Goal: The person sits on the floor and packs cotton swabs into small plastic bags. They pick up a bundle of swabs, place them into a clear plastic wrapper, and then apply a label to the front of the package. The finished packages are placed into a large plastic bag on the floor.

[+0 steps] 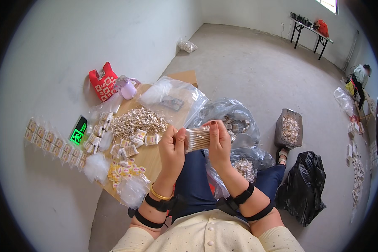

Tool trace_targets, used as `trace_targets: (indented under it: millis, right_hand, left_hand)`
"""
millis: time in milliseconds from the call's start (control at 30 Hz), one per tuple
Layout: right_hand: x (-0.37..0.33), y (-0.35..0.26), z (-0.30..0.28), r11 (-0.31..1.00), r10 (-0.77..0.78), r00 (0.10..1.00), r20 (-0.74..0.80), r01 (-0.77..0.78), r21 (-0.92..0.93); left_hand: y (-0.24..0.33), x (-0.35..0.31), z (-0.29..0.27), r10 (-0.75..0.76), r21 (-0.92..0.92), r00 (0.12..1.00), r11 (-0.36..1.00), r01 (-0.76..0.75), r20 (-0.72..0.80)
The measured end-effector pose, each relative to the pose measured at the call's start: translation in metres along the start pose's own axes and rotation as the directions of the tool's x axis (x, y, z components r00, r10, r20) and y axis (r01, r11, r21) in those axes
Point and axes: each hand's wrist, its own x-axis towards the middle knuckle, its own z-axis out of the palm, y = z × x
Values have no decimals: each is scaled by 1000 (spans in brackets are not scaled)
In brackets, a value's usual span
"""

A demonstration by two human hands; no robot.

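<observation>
Between my two hands, over my lap, is a clear packet of cotton swabs (197, 140), its sticks lying side by side. The fingers of my left hand (173, 145) are closed on its left end. My right hand (219, 143) pinches the right end, thumb on top. Just left of my hands, on the wooden table (153, 157), is a big heap of loose cotton swabs (137, 122). Small filled packets (129, 150) lie in front of the heap, and yellow-and-white cards (122, 169) are scattered nearer to me.
Rows of filled packets (54, 145) line the wall beside a green lit sign (78, 131). A lilac jug (127, 87) and a red bag (103, 82) stand behind. To the right are a grey bin (289, 128) of swabs and a black plastic bag (303, 187). A person (360, 80) is far right.
</observation>
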Motion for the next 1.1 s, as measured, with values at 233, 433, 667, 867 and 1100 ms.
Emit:
trace_targets:
  millis: [233,433,667,867,1100]
  right_hand:
    - [-2,-1,-1,998,13,1000,0,-13,-57]
    - [2,10,-10,994,90,996,7,-90,69]
    - [1,4,-17,996,79,997,-22,-78,31]
    - [-1,5,-24,999,31,998,-51,-31,12]
    - [-5,-1,-28,993,91,991,-96,-84,80]
  left_hand:
    - [2,1,10,322,408,940,877,-251,-113]
    - [-5,-1,7,205,249,976,951,-181,-74]
    - [0,-4,10,33,-77,997,996,-38,-72]
    - [4,-10,13,20,-62,996,998,-25,-85]
    - [6,-10,13,236,176,959,962,-208,-157]
